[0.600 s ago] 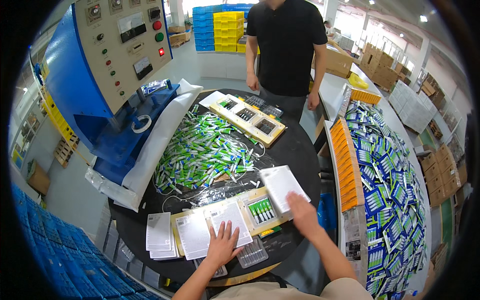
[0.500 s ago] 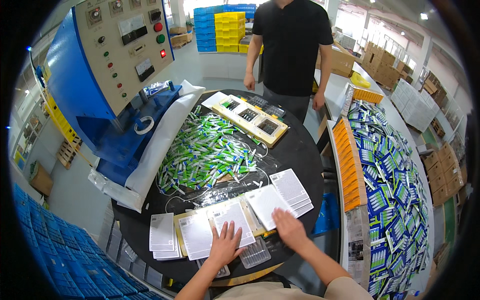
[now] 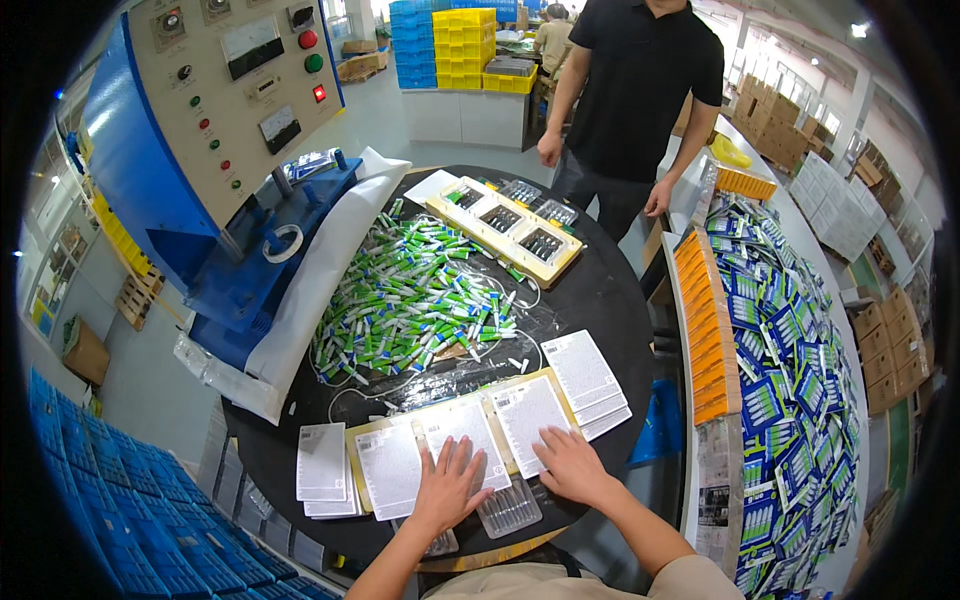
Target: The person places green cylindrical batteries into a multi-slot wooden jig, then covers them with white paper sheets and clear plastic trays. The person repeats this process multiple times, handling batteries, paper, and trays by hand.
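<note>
My left hand (image 3: 452, 484) lies flat with fingers spread on the middle one of three white printed cards (image 3: 465, 424). Another card (image 3: 388, 465) covers the left section of a long cream-yellow frame (image 3: 353, 450). On the right section sits a third card (image 3: 523, 408), and the fingers of my right hand (image 3: 572, 464) rest outstretched on its lower right edge. Clear plastic blister trays (image 3: 510, 508) stick out below the frame at the table's near edge. Neither hand grips anything.
Loose card stacks (image 3: 322, 465) (image 3: 582, 372) flank the frame. Beyond lies a heap of green-white tubes (image 3: 420, 300) and a second filled frame (image 3: 505, 230). A blue press (image 3: 190, 200) stands left; a bin of packed cards (image 3: 780, 400) right. Across the round table stands a person (image 3: 640, 90).
The right card has gone from tilted to lying squarely on the frame. My right hand has shifted slightly down its edge. The person opposite appears further right as the view shifted.
</note>
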Action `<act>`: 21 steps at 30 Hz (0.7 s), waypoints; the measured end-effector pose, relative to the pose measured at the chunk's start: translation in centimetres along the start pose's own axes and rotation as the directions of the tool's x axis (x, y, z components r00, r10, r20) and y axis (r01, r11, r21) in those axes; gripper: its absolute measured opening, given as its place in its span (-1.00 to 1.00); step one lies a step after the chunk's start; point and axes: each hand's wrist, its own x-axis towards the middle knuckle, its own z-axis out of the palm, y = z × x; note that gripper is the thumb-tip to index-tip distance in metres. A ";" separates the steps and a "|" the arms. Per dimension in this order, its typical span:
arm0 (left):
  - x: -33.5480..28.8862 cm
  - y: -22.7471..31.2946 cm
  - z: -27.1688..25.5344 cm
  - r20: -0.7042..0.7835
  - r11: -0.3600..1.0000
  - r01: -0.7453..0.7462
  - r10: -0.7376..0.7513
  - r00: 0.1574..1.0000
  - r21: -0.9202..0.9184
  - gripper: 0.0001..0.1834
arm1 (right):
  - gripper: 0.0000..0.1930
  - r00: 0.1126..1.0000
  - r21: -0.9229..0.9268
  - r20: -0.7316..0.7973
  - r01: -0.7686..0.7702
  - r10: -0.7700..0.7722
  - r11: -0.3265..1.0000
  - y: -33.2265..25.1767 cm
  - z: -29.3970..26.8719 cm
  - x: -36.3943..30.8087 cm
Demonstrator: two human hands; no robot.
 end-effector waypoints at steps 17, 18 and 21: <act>2.4 -0.1 1.1 0.068 0.997 -0.059 0.055 0.996 0.052 -0.29 | -0.33 0.953 0.009 -0.302 -0.033 0.035 0.999 0.3 5.2 6.8; 2.4 0.2 1.1 0.042 0.999 -0.042 0.042 0.998 0.009 -0.31 | -0.33 0.949 0.018 -0.314 -0.028 0.032 0.999 0.4 5.3 7.0; 2.3 0.5 1.1 0.035 0.999 -0.032 0.031 0.999 0.031 -0.31 | -0.34 0.943 -0.007 -0.331 -0.016 0.013 1.000 0.8 5.4 7.5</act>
